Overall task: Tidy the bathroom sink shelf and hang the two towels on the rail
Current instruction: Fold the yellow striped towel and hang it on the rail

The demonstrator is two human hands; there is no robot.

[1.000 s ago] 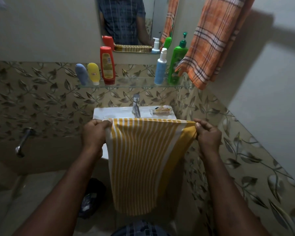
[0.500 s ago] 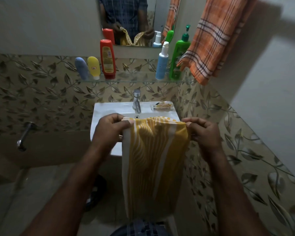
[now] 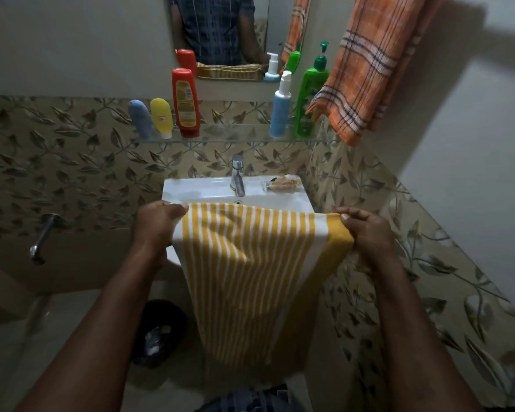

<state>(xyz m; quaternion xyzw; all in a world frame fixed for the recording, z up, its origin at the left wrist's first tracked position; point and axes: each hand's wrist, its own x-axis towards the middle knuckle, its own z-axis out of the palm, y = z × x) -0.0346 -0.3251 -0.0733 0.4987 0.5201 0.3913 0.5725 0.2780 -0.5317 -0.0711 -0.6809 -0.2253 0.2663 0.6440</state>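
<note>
Both left hand (image 3: pixel 156 226) and right hand (image 3: pixel 366 233) pinch the striped towel's (image 3: pixel 244 263) top corners, stretched between them

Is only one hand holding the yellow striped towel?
No, the left hand and the right hand each grip a top corner of the yellow striped towel, spread out in front of the sink.

The left hand (image 3: pixel 158 227) and right hand (image 3: pixel 369 236) are drawing apart again after coming close together half a second ago, each pinching a top corner of the yellow and white striped cloth towel (image 3: pixel 244 263). The towel's upper edge, bunched and rippled a moment before, is stretching out flat in front of the white ceramic sink (image 3: pixel 202 185), and its stripes are hanging straighter.
</note>
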